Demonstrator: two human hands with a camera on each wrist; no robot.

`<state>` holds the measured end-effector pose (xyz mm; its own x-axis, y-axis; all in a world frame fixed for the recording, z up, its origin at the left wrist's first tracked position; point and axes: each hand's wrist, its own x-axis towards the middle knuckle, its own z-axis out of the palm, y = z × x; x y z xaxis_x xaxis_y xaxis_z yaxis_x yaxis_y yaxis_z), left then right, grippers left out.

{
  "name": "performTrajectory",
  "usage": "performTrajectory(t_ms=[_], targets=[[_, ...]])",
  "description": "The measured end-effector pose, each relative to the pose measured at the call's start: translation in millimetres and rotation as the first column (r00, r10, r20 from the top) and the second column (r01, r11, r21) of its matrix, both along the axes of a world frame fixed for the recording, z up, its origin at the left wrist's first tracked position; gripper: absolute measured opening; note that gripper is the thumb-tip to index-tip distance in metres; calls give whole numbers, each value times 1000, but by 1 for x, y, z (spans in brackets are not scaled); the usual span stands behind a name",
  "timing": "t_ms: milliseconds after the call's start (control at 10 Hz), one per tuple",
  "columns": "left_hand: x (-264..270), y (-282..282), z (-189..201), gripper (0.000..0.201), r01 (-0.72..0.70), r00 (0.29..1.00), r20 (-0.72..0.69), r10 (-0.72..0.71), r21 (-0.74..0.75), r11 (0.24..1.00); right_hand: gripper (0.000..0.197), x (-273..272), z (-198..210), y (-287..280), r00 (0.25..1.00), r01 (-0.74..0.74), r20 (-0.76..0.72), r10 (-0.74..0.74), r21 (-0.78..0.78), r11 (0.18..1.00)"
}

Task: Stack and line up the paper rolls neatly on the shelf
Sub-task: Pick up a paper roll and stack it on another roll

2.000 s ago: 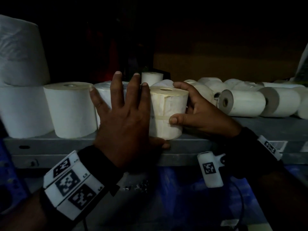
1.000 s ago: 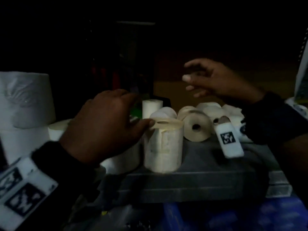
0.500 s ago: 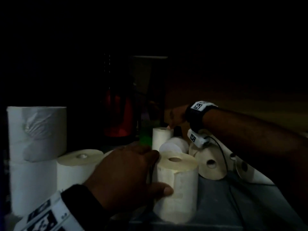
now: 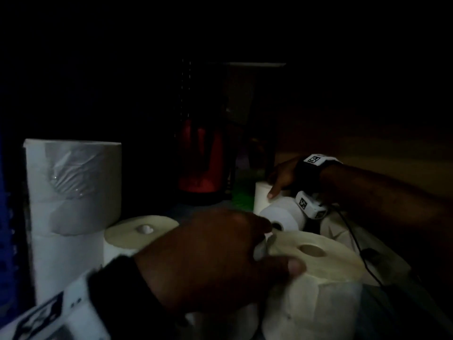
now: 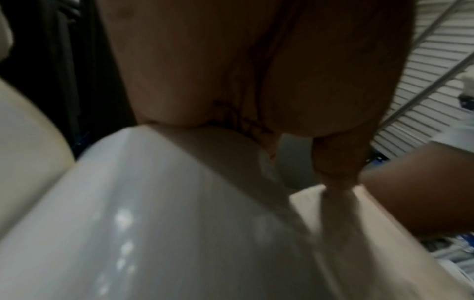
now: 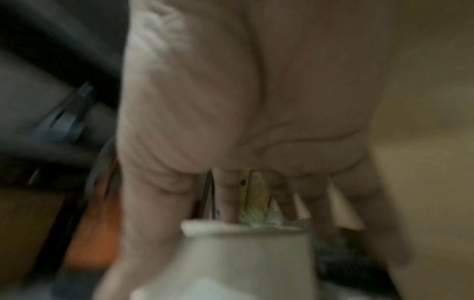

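The shelf is dim. My left hand [image 4: 215,261] lies cupped over a shiny wrapped white roll [image 5: 179,203], which the hand hides in the head view. Its thumb [image 4: 294,266] presses on the upright cream roll [image 4: 316,290] just to the right. Far back, my right hand [image 4: 279,177] reaches over a small upright white roll [image 4: 263,197]. Its thumb runs down the near side of the small roll [image 6: 243,249] and its spread fingers [image 6: 315,203] go over the top to the far side.
Two large wrapped rolls [image 4: 73,180] stand stacked at the left, with a cream roll [image 4: 142,231] beside them. A white roll [image 4: 282,214] lies on its side before the small one, with more rolls [image 4: 338,231] to the right. A red object [image 4: 201,163] stands behind.
My right hand left the cream roll, rose, then reached to the back and closed round the small roll. My left hand stayed on the wrapped roll. The view moved closer.
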<state>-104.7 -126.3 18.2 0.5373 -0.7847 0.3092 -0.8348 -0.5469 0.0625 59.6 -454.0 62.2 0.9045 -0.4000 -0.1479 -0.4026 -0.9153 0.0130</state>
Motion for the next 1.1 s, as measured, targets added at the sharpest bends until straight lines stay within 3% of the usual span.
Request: performTrajectory(t_ms=[100,200,300,400,500,600,700,800,900,1000,1100], targets=[[3,-4,4,51,31,998,-50,-35,-81,996,110,14,-11,-14,992,90,106,-69,-208,974],[5,-7,2,41,27,999,-28,-30,-104,994,95,14,-17,-15,995,-26,98,30,-33,999],[7,-7,-2,36,19,999,-27,-22,-114,993,69,-26,-7,21,990,-92,108,93,-19,996],[7,-6,-1,37,-1,998,-62,-6,-118,993,71,2,-11,-4,985,-86,151,79,39,996],[5,-3,1,39,-14,996,-91,-2,-178,984,75,-5,-9,7,970,-99,220,98,-8,995],[9,-3,0,42,-6,928,-350,-127,-354,935,65,-16,4,6,917,-129,384,105,38,991],[14,-4,2,40,-113,770,-559,-309,-596,795,60,-40,29,13,820,-226,562,109,144,963],[17,4,11,28,-278,597,-679,-428,-676,683,45,-73,55,31,662,-369,743,99,208,906],[18,17,20,24,-308,582,-660,-475,-719,623,34,-113,74,61,553,-462,824,124,180,868],[21,27,26,26,-276,625,-597,-503,-772,573,42,-142,81,90,532,-554,828,176,183,812],[23,41,28,34,-209,659,-561,-501,-776,595,53,-161,73,122,557,-617,795,241,202,761]])
